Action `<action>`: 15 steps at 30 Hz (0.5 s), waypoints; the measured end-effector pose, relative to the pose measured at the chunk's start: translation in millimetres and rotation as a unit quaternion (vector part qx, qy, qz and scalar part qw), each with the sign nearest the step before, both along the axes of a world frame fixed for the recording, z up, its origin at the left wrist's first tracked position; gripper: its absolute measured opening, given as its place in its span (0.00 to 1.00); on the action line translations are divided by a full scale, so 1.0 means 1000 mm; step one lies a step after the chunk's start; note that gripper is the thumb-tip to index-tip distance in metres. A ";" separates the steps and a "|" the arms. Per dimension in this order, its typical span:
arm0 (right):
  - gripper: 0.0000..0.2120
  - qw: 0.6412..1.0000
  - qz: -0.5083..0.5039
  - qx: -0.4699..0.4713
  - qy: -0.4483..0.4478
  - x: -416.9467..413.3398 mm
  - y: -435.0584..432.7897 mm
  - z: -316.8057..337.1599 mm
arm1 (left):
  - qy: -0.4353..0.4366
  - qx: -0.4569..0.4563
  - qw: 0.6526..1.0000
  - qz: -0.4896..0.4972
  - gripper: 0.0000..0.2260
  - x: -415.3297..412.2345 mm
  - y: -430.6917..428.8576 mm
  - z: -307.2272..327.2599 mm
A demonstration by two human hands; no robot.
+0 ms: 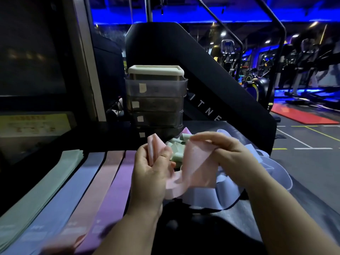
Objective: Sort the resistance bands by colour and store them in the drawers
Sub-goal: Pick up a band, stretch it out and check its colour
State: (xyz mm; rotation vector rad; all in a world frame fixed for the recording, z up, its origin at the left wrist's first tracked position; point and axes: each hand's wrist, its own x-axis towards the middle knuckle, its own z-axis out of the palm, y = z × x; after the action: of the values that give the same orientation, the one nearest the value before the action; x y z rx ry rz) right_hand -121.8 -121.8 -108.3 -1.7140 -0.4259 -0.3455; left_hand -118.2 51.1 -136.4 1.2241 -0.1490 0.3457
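Your left hand (150, 168) and right hand (228, 150) each pinch an end of the pink band (198, 168), probably flattening it to match the pink row (102, 181) alongside.

Near ends of flat bands (73, 190) blurred, cut by bottom edge, drawer labels (142, 87) unreadable
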 end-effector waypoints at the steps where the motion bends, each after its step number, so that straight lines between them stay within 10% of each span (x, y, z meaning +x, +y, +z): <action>1: 0.28 0.999 -0.012 0.030 -0.005 0.001 -0.003 0.000 | 0.000 -0.003 1.000 0.002 0.06 0.000 0.002 -0.001; 15: 0.22 0.949 -0.184 0.258 -0.013 0.007 -0.062 0.007 | -0.012 0.020 1.000 -0.008 0.05 -0.001 0.004 -0.003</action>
State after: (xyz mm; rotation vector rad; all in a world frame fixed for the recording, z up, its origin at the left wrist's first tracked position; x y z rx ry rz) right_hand -114.7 -184.1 -101.6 -1.2653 -0.0175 -0.6859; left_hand -119.1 55.3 -139.7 1.2585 -0.1864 0.3444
